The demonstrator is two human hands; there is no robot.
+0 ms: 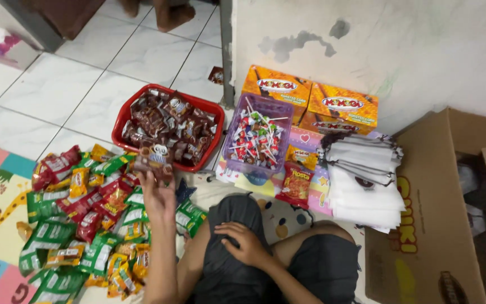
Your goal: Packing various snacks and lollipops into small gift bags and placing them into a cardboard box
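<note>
Gripping a brown snack packet (154, 163), the left hand (158, 194) hovers beside the red basket (124, 115).

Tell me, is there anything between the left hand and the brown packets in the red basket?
Nothing visible: the left hand already holds brown packets at the near rim of the red basket.

Lollipop basket (233, 147) right of chocolate basket (126, 115).

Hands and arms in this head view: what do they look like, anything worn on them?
Both are bare: the left hand and right hand show no gloves, rings, watch or bands that I can make out. No sleeves reach the forearms. Dark grey shorts cover the lap.
</note>
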